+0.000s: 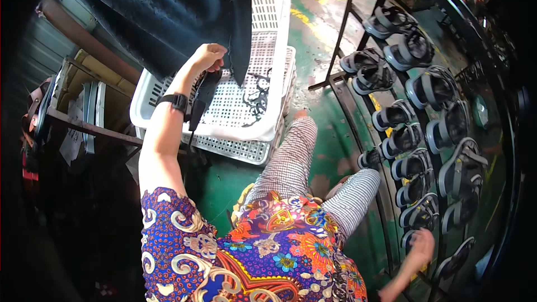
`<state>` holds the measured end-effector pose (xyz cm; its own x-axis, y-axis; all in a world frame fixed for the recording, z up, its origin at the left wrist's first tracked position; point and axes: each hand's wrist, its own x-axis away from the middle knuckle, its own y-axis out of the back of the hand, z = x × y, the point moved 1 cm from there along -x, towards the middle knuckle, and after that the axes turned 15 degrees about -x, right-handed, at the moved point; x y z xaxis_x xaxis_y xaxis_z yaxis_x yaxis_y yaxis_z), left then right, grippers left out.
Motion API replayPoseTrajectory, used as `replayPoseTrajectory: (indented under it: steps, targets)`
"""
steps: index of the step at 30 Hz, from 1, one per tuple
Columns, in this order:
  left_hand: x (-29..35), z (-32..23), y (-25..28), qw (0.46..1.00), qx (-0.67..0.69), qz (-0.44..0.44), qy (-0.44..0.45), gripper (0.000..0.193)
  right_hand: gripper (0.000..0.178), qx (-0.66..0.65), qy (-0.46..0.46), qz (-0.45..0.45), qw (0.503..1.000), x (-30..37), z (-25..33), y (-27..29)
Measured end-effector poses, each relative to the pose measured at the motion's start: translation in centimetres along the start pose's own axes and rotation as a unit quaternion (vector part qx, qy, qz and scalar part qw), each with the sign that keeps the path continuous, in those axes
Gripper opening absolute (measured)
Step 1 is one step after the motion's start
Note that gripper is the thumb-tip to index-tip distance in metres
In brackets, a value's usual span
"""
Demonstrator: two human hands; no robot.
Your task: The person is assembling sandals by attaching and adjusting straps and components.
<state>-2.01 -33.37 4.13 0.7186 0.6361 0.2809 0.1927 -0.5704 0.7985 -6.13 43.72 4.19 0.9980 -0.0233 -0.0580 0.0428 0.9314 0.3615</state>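
Note:
My left hand, a dark watch on its wrist, is closed at the edge of a black cloth sheet hanging over the white plastic basket. A dark strap-like piece hangs just below this hand. What the fingers grip is not clear. Black strappy pieces lie in the basket's right part. Low on the right, my right hand is beside a grey-and-black sandal on the rack. Its fingers are partly curled and blurred; whether they touch a sandal I cannot tell.
A black metal rack with several rows of sandals stands at my right. Another perforated crate sits under the basket. Cardboard and panels stand at the left. The green floor has yellow markings. A person shows far right.

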Motion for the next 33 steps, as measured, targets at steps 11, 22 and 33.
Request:
replayPoseTrajectory:
  steps: [11,22,33]
  targets:
    - [-14.1,22.6,-4.4,0.939,-0.270,0.142,0.160,0.032,0.026,-0.063,-0.394,0.198,0.895,5.5,-8.4,-14.9]
    - [-13.3,25.7,-14.1,0.853,-0.437,0.029,0.283,0.051,0.013,-0.039,-0.468,0.059,0.881,4.4,-8.8,-15.3]
    - [-12.5,18.2,-4.4,0.857,-0.418,0.284,0.103,0.054,0.017,-0.039,-0.427,0.118,0.896,3.8,-7.9,-18.4]
